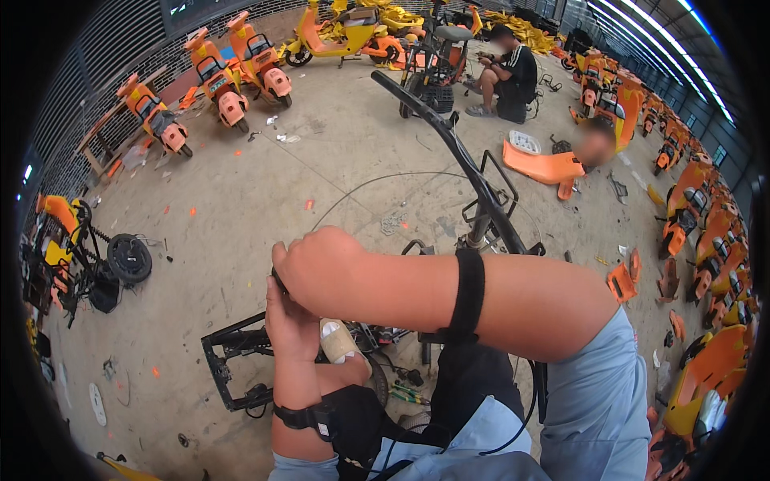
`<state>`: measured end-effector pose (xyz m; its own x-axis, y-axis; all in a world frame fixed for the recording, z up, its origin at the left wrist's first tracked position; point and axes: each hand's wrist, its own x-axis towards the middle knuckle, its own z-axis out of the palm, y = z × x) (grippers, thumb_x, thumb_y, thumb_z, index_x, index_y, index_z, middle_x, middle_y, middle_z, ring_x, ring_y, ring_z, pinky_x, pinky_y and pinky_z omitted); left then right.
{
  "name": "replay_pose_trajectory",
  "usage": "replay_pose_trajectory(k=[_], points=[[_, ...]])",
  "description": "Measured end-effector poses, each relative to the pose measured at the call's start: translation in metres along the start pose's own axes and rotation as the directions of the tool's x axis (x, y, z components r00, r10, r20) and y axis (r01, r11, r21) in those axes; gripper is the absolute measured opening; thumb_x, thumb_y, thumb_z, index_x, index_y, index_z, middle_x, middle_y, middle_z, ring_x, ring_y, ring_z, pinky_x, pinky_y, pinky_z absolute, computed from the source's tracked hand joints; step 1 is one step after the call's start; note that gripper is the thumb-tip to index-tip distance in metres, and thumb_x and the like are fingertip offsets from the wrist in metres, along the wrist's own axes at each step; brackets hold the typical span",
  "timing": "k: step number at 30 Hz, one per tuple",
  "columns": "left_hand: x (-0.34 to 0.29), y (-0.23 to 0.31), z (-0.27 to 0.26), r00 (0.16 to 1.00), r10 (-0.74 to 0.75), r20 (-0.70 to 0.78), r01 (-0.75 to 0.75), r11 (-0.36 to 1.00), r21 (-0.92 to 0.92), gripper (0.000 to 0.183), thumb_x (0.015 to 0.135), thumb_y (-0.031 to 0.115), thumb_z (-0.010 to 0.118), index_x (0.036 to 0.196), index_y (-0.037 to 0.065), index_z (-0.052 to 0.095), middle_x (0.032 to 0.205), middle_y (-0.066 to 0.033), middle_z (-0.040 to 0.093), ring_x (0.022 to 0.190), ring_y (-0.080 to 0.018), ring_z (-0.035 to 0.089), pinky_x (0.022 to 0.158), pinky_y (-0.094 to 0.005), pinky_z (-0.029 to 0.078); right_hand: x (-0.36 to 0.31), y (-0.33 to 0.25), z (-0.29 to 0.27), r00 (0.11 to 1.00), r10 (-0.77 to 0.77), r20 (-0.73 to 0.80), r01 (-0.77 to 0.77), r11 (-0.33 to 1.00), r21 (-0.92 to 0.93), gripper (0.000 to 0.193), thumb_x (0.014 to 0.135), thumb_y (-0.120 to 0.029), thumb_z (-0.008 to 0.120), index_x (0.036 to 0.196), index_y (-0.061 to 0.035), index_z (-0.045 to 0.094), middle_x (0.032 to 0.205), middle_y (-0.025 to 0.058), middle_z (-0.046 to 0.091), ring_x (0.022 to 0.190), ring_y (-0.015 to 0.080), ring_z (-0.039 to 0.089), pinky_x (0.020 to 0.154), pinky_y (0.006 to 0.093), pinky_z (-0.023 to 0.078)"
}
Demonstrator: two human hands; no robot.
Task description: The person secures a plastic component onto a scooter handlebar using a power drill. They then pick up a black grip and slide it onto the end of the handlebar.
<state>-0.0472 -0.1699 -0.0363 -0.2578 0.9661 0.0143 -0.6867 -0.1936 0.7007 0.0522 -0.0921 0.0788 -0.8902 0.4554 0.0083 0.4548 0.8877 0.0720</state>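
My right hand (325, 264) is closed in a fist, its forearm crossing the view from the right. Just below it, my left hand (290, 325) is closed against it. A small dark piece (278, 280) shows between the two hands, mostly hidden by the fingers. A thin dark cable (377, 180) arcs from behind the right hand toward the handlebar. That black handlebar (481, 192) rises at a slant beyond my right forearm. Under my hands lies a bare black scooter frame (228, 369), partly covered by my arms and legs.
Green-handled pliers (409, 395) lie on the floor between my feet. A partly stripped scooter (88, 256) is at the left. Orange scooters (216, 80) stand at the back left, more along the right. Farther off, a person (509, 76) crouches beside another scooter. Orange panels (545, 164) lie nearby.
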Motion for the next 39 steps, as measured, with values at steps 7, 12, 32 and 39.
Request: replay_pose_trajectory(k=[7, 12, 32, 39], points=[[0.007, -0.003, -0.014, 1.000, 0.000, 0.001, 0.000, 0.993, -0.120, 0.054, 0.108, 0.048, 0.043, 0.152, 0.017, 0.039, 0.151, -0.0027, 0.049, 0.139, -0.0215, 0.048, 0.111, -0.0413, 0.044, 0.000, -0.004, 0.007, 0.940, -0.055, -0.338, 0.091, 0.992, 0.093, 0.029, 0.081, -0.019, 0.071, 0.104, -0.0028, 0.062, 0.097, 0.0104, 0.065, 0.088, 0.0279, 0.070, 0.065, 0.0378, 0.057], [0.004, -0.002, -0.017, 0.995, 0.074, 0.063, -0.058, 0.972, -0.229, 0.048, 0.108, 0.038, 0.046, 0.150, 0.015, 0.041, 0.148, -0.0050, 0.051, 0.136, -0.0220, 0.051, 0.108, -0.0394, 0.049, 0.003, 0.001, 0.003, 0.857, -0.241, -0.455, 0.277, 0.961, 0.013, 0.022, 0.078, -0.019, 0.070, 0.093, -0.0039, 0.064, 0.103, 0.0090, 0.061, 0.109, 0.0268, 0.060, 0.079, 0.0366, 0.054], [0.007, -0.006, -0.027, 0.987, 0.144, 0.074, -0.121, 0.959, -0.257, 0.059, 0.106, 0.051, 0.045, 0.151, 0.013, 0.038, 0.151, -0.0070, 0.048, 0.140, -0.0249, 0.047, 0.113, -0.0451, 0.045, 0.007, -0.002, 0.010, 0.789, -0.234, -0.568, 0.284, 0.959, -0.002, 0.014, 0.073, -0.019, 0.072, 0.082, -0.0087, 0.068, 0.085, 0.0045, 0.066, 0.088, 0.0239, 0.064, 0.075, 0.0346, 0.050], [0.008, -0.003, -0.028, 0.972, 0.187, 0.145, -0.119, 0.916, -0.384, 0.049, 0.110, 0.035, 0.042, 0.153, 0.012, 0.036, 0.154, -0.0073, 0.044, 0.140, -0.0270, 0.047, 0.114, -0.0462, 0.044, 0.007, -0.001, 0.003, 0.838, -0.253, -0.483, 0.286, 0.958, -0.007, 0.016, 0.076, -0.018, 0.071, 0.086, -0.0067, 0.068, 0.088, 0.0074, 0.068, 0.089, 0.0248, 0.067, 0.074, 0.0367, 0.053]])
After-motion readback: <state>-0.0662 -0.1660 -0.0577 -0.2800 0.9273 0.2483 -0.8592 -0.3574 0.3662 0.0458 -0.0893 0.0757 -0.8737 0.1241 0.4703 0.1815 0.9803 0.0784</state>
